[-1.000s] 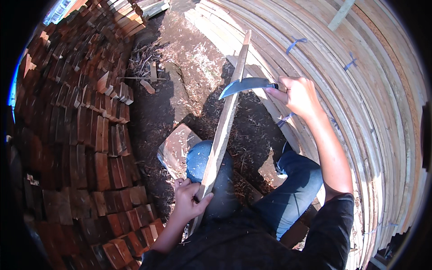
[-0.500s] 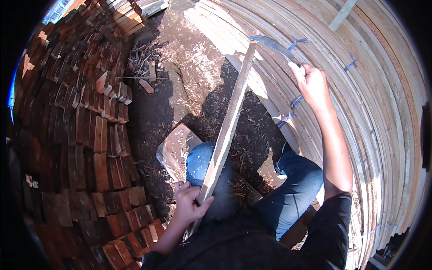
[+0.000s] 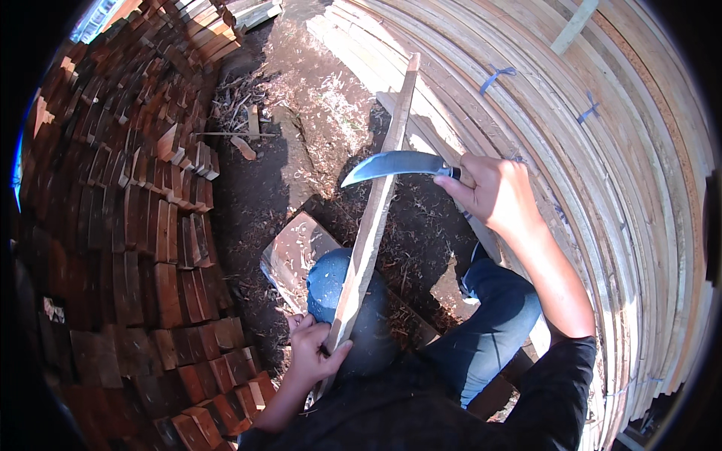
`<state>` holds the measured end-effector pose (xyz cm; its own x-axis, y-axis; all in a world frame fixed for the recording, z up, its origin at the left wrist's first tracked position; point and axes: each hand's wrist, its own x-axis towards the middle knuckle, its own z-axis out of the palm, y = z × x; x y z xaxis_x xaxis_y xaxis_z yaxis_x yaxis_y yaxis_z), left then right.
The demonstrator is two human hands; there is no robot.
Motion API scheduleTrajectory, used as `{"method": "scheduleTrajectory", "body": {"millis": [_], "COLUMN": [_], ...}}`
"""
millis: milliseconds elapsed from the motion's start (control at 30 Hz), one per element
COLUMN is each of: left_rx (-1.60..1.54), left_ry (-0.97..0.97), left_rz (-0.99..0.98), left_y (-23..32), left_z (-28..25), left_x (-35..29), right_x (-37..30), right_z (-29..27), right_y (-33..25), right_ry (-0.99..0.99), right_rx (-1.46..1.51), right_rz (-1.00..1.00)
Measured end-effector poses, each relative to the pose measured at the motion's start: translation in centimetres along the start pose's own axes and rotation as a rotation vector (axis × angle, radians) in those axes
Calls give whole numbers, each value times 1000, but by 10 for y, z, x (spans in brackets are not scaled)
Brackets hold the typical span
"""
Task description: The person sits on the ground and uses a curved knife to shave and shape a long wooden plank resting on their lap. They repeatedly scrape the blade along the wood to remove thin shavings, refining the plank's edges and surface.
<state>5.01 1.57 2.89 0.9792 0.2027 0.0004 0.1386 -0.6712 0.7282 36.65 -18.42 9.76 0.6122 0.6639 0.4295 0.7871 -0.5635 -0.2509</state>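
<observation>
While the left hand (image 3: 314, 353) wraps its fingers and thumb around the near end of a long wooden slat (image 3: 372, 218) at the lower middle of the frame, the right hand (image 3: 492, 192), right of centre, is closed in a fist on the handle of a curved knife (image 3: 391, 165). The blade arcs leftward from that fist and meets or crosses the slat's right edge about midway up; whether the edge actually bites into the wood cannot be told. From the left hand the slat runs up toward the top centre, passing over a blue-clad knee (image 3: 335, 278), with its far tip close to the stacked pale planks (image 3: 617, 150) filling the right side.

By its look the slat is thin, stiff and light, rough-sawn rather than slippery, and likely to flex or chatter if held only at one end, so a firm grip low down, with the knee as a rest, seems the sensible hold. The knife appears heavy-bladed and sharp, best kept by its handle alone. Stacked reddish wood blocks (image 3: 135, 225) curve along the left, and chips litter the dark ground (image 3: 301, 135).
</observation>
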Motion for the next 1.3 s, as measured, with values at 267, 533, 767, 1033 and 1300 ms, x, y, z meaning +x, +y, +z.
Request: {"method": "scheduleTrajectory", "body": {"millis": [267,533,767,1033,1300], "left_rx": [-2,1,-15,-6,11], "left_ry": [0,-18,-24,12,16], "left_rz": [20,14,9,11,-4], "left_y": [0,-5,-5,-10,-9], "left_z": [0,2,2,0,-5], "left_x": [2,3,4,-3,-10], "right_x": [25,39,43,40,45], "right_z": [-12,-13,-10,-9,-3], "right_y": [21,45,58,23,13], "right_ry": [-100,-106,-125,-268,-127], "right_rx": [83,104,192,143,35], "right_rz": [312,372,389,257,43]}}
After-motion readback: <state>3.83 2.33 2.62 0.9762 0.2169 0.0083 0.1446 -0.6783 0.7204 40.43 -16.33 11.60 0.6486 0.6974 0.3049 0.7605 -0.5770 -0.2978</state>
